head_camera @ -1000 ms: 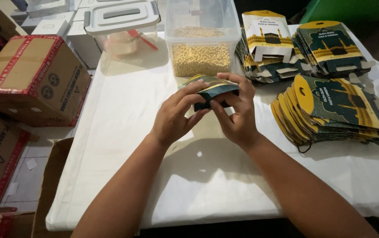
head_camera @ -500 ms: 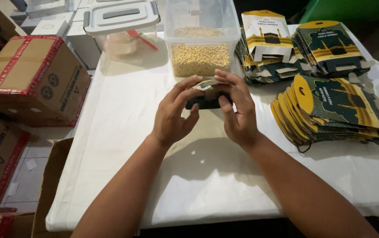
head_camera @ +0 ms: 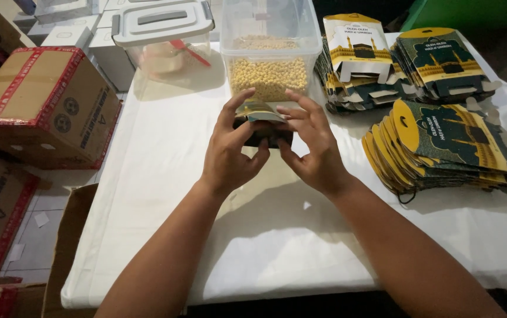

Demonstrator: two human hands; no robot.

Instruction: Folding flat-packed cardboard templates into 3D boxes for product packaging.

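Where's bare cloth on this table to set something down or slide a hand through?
Free: the wide strip of white tablecloth left of the left hand, below the lidded container; also the near edge around both forearms. Crowded: the right side, with fanned flat cartons and two rear stacks, and the bean tub behind the right hand.

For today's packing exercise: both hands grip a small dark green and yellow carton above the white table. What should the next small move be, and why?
Probably press the carton fully open into a box. It looks only part-formed between the left hand and right hand, unlike the flat stacks alongside.
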